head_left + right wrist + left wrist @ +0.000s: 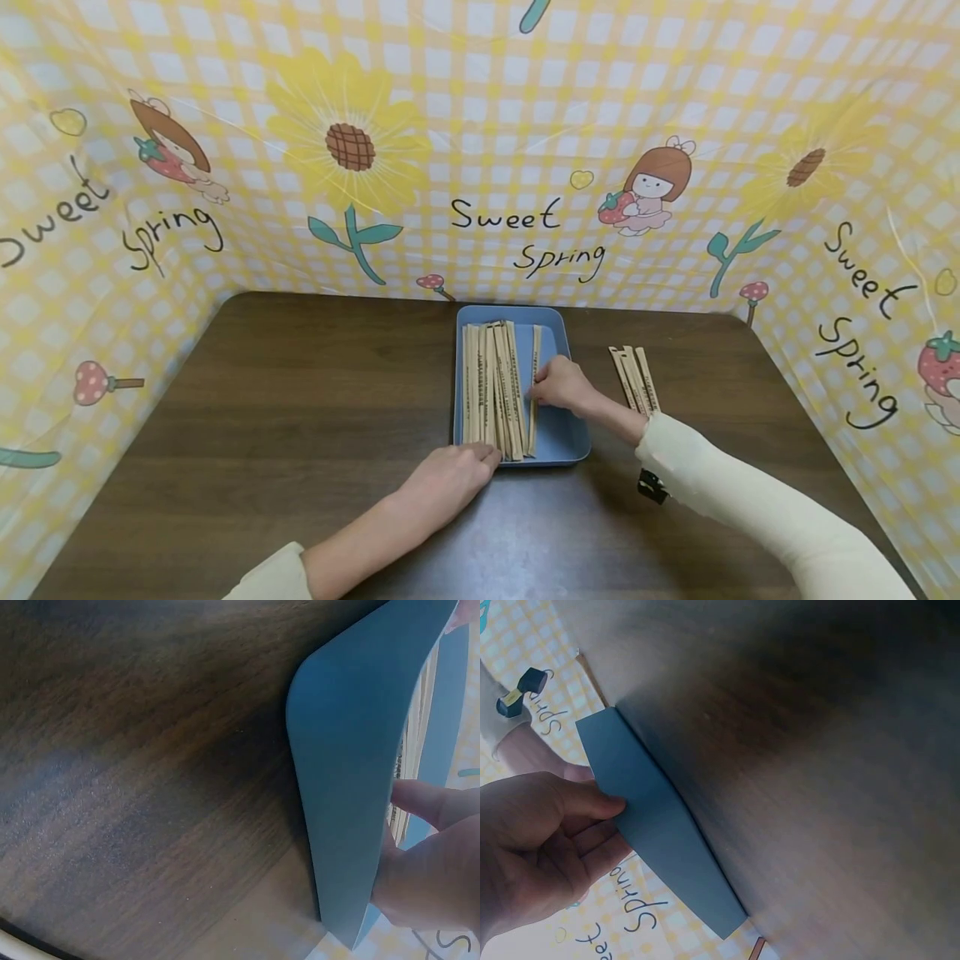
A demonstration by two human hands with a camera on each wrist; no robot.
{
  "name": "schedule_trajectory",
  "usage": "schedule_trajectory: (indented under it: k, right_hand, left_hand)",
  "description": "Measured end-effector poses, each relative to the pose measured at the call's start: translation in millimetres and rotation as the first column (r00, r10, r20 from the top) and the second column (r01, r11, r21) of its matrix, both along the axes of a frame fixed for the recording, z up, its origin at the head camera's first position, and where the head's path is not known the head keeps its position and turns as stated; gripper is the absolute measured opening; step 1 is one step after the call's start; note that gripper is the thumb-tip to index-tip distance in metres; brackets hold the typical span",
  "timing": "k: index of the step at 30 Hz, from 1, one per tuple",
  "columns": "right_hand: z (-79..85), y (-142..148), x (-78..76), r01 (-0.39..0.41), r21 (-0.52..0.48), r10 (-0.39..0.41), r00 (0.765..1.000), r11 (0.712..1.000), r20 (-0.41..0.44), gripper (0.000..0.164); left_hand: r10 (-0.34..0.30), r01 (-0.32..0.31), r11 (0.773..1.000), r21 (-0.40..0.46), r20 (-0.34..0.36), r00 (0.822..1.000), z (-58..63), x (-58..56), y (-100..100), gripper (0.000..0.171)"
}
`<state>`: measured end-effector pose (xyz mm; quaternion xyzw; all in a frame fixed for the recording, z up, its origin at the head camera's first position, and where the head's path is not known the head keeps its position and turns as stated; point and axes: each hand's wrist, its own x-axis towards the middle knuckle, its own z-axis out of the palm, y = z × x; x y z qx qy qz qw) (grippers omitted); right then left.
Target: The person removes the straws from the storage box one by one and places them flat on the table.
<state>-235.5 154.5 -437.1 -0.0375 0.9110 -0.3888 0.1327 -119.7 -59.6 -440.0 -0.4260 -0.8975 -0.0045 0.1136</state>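
While the left hand [453, 477] grips the tray [562, 435], the right hand [564, 385] pinches one stick [536, 354] — many sticks [491, 383] already inside; a few sticks [635, 381] outside.

A: Arms?
B: 2 in view, both reaching forward and inward. Left forearm [375, 533] bare, its pale left sleeve [273, 575] ending well short of the wrist. Right sleeve [735, 483] longer, ending near the right wrist [621, 417].
A: Left hand [457, 467]?
B: Gripping. Left wrist view: left thumb [592, 801] set against curled left fingers [600, 840], those fingertips hidden.
A: Right hand [564, 385]?
B: Pinching, back of the hand uppermost, farther forward than the left. Right wrist view: 2 digits seen, a gap between them, tips partly hidden.
A: Spacing?
B: Hands near, not touching.
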Motion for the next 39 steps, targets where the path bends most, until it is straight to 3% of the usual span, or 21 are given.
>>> schedule_trajectory:
  k: [8, 19, 23, 30, 39]
  right_hand:
    - [-3.2, -2, -2.9, 0.051, 0.005, -0.051, 0.999, 0.999, 0.010, 0.052]
    - [-1.1, -7, -4.6, 0.105, -0.005, -0.105, 0.993, 0.994, 0.047, 0.020]
    - [0.2, -6, -4.5, 0.132, -0.052, -0.128, 0.988, 0.990, 0.089, 0.010]
    - [4.8, -1, -4.7, 0.181, -0.170, -0.155, 0.976, 0.969, 0.154, 0.010]
    - [11.6, 8, -7.9, 0.202, -0.244, -0.162, 0.972, 0.949, 0.173, 0.010]
  left_hand:
    - [0.003, -0.003, 1.000, -0.021, 0.022, 1.000, 1.2, -0.6, 1, 0.026]
    - [0.003, -0.003, 1.000, -0.003, 0.000, 1.000, 0.1, 0.1, 0, 0.025]
    - [0.000, 0.000, 1.000, -0.001, -0.005, 1.000, 0.5, -0.1, -1, 0.024]
    - [0.001, -0.001, 1.000, -0.012, -0.009, 1.000, 2.9, -0.3, -1, 0.025]
    - [-0.004, 0.004, 1.000, -0.003, -0.005, 1.000, 2.3, -0.1, -1, 0.024]
